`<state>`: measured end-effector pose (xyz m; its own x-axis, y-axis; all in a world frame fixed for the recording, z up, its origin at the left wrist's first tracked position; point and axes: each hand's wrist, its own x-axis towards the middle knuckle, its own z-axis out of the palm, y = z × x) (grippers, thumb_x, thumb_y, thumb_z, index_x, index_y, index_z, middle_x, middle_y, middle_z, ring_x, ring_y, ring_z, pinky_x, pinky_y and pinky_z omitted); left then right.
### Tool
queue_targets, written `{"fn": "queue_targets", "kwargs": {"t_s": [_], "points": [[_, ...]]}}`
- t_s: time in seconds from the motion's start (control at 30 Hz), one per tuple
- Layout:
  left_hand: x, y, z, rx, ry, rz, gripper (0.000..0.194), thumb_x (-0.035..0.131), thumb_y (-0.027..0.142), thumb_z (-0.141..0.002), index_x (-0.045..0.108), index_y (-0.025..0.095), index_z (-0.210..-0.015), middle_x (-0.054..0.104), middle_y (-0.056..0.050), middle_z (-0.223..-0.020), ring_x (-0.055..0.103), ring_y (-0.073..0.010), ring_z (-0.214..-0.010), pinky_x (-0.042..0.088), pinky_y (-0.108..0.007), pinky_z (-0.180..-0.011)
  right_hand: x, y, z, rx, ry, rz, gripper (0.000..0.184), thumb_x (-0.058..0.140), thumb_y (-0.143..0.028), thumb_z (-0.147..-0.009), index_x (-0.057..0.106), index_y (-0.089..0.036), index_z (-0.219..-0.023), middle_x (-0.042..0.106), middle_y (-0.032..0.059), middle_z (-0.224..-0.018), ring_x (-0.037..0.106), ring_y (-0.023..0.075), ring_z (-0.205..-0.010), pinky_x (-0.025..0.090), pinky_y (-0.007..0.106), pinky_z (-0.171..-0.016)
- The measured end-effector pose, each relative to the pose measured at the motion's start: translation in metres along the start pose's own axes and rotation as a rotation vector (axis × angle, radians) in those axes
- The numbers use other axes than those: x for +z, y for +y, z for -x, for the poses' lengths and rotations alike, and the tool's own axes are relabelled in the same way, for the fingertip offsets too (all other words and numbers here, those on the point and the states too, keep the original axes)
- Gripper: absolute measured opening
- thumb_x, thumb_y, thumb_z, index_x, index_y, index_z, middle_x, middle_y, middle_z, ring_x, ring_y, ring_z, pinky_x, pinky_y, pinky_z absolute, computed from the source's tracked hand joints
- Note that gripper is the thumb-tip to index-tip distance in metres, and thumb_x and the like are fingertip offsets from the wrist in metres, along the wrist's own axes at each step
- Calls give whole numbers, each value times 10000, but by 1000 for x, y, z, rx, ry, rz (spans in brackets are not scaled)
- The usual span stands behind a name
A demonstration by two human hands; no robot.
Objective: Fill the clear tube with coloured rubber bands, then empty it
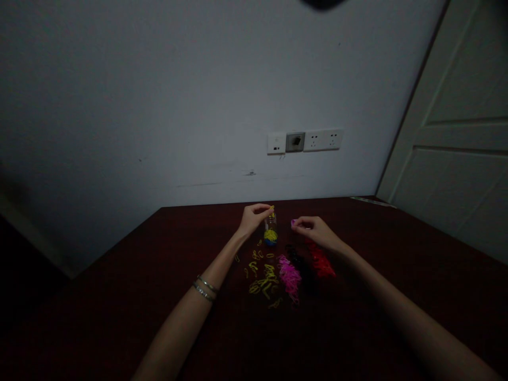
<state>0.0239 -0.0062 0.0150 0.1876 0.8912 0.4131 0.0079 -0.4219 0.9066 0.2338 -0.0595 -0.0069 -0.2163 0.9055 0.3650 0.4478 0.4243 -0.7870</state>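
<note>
A small clear bottle [271, 221] stands upright on the table, with yellow rubber bands [270, 235] inside over a blue layer at the bottom. At the bottle's mouth, my left hand [253, 218] is closed in a pinch on yellow rubber bands [272, 208]. To the right of the bottle, my right hand [315, 229] pinches a small pink-purple thing [293, 223], too small to name. Nearer to me lie loose yellow rubber bands [270, 275], a pink heap of rubber bands [290, 276], a dark heap [299, 264] and a red heap [322, 262].
The dark red table [178, 248] runs up to a grey wall [159, 95]. Sockets and switches [305, 141] sit on the wall above it. A white panelled door [456, 137] is at the right. A thin pale strip [373, 201] lies on the table's far right edge.
</note>
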Motion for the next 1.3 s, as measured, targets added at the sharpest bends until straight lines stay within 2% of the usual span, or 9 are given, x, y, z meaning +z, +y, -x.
{"fn": "queue_targets", "kwargs": {"t_s": [0.23, 0.5, 0.7, 0.9, 0.97, 1.03, 1.1, 1.17, 1.3], "points": [[-1, 3, 2, 12, -49, -12, 282, 697, 335, -614, 691, 122, -799, 689, -70, -802, 615, -184, -751, 471, -299, -701, 0, 1, 0, -16, 2, -5, 215, 566, -345, -722, 652, -149, -745, 639, 48, -735, 560, 168, -688, 433, 284, -635], [-1, 4, 3, 10, -40, -9, 273, 695, 323, -619, 692, 122, -804, 689, -73, -819, 615, -186, -770, 467, -305, -730, 0, 1, 1, -16, -1, 11, 218, 555, -341, -728, 647, -145, -748, 637, 44, -748, 556, 166, -697, 434, 278, -644], [-5, 9, -2, 57, 37, -31, 266, 676, 349, -644, 694, 123, -783, 689, -74, -824, 610, -188, -799, 456, -309, -766, 0, -1, 1, -10, -5, -5, 221, 561, -347, -727, 641, -142, -748, 635, 46, -745, 555, 166, -697, 430, 282, -649], [-22, 9, 0, 58, 166, -104, 268, 651, 373, -660, 694, 138, -782, 684, -75, -847, 604, -190, -814, 460, -308, -744, 1, 1, 0, -3, -17, -11, 220, 559, -349, -729, 634, -143, -749, 629, 48, -749, 551, 168, -701, 426, 290, -651], [-32, 5, 4, 27, 134, -155, 262, 653, 361, -653, 694, 137, -783, 683, -78, -844, 605, -191, -799, 461, -307, -728, 1, 0, 0, -2, -20, -9, 220, 558, -351, -730, 630, -143, -743, 624, 46, -745, 549, 166, -703, 424, 287, -649], [-44, -2, 10, -17, 37, -235, 251, 654, 338, -645, 692, 129, -778, 683, -80, -827, 604, -188, -776, 458, -302, -720, 2, -3, 0, -7, -36, -8, 224, 558, -356, -731, 628, -143, -741, 618, 41, -734, 546, 162, -695, 423, 281, -638], [-58, -11, 16, -56, -79, -331, 247, 647, 322, -644, 692, 119, -777, 683, -81, -812, 603, -185, -765, 453, -294, -723, 4, -11, 2, -15, -89, 5, 232, 556, -360, -732, 632, -141, -748, 614, 37, -726, 546, 155, -682, 424, 275, -627], [-70, -20, 22, -81, -144, -421, 256, 632, 322, -648, 691, 113, -783, 682, -77, -807, 600, -182, -768, 446, -282, -729, 10, -23, 5, -20, -197, 43, 255, 566, -370, -722, 647, -136, -783, 617, 39, -725, 549, 152, -671, 428, 275, -622], [-89, -37, 32, -141, -123, -501, 284, 603, 329, -656, 688, 100, -801, 676, -74, -794, 591, -164, -728, 442, -253, -679, 30, -48, 17, -77, -500, 195, 409, 608, -435, -683, 656, -135, -958, 633, 64, -817, 576, 173, -736, 446, 286, -653]]}}
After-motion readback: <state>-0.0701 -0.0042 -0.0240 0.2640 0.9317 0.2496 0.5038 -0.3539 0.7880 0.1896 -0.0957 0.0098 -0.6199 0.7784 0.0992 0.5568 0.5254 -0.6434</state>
